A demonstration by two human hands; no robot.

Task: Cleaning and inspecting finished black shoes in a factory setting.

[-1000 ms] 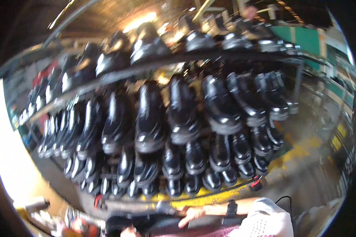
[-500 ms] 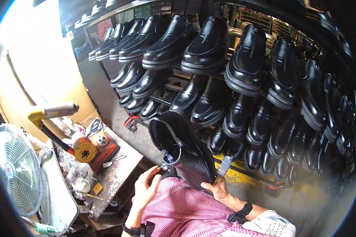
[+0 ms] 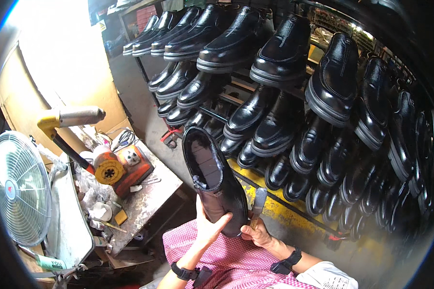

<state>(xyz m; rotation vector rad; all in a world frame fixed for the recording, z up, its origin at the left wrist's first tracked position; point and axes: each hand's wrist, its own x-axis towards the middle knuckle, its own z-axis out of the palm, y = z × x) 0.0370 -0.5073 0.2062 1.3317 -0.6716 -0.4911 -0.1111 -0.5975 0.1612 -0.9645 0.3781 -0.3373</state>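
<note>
A black leather shoe (image 3: 219,188) is tilted in front of me, its opening facing up and showing the inside. Whitish fluff or lining sticks up at the rim of the opening. My left hand (image 3: 211,222) grips the shoe from its left side, with the thumb across the leather. On the other side, my right hand (image 3: 259,234) is closed around the handle of a putty knife (image 3: 259,200), whose flat grey blade points up. The right fingertips are close to the shoe's edge; whether they press on it I cannot tell.
A rack (image 3: 217,114) with several tiers of glossy black shoes (image 3: 279,53) fills the far side. At left, a fan (image 3: 21,188) stands by a cluttered worktable (image 3: 152,200) bearing an orange machine (image 3: 125,171). A checked pink cloth (image 3: 226,260) covers my lap.
My left hand has moved from open beside the shoe to gripping its side. The shoe has turned so more of its inside shows. My right hand keeps the putty knife, slightly lower and further left.
</note>
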